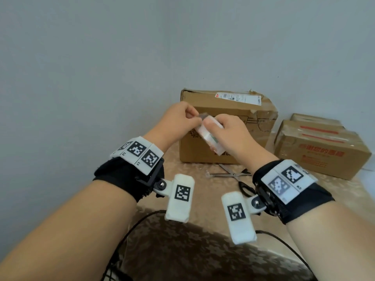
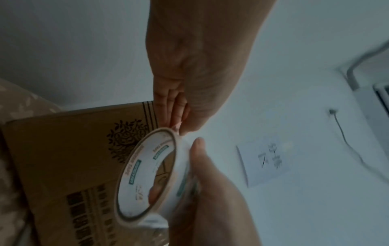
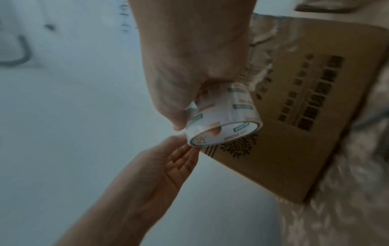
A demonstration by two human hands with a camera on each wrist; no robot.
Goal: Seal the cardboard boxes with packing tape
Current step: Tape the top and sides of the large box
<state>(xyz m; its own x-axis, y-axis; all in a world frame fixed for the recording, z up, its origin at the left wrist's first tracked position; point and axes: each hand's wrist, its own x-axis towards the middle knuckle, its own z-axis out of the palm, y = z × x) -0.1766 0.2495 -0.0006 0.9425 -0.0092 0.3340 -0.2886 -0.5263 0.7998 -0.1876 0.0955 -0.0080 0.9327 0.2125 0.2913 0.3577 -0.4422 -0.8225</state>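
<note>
My right hand [image 1: 218,129] grips a roll of clear packing tape [image 1: 211,139], thumb on the outer face and fingers through the core. The roll [image 3: 223,116] is held in the air in front of a large brown cardboard box [image 1: 229,110]. My left hand [image 1: 196,116] pinches the loose tape end at the roll's upper edge. In the left wrist view the left hand's fingertips [image 2: 179,126] meet right at the rim of the roll [image 2: 147,174]. The box's top flaps lie closed, with a white shipping label on them.
Scissors [image 1: 233,175] lie on the patterned tablecloth [image 1: 182,165] just in front of the large box. Smaller cardboard boxes with red print [image 1: 320,151] are stacked at the right. A grey wall stands close behind, and black cables trail over the table's near edge.
</note>
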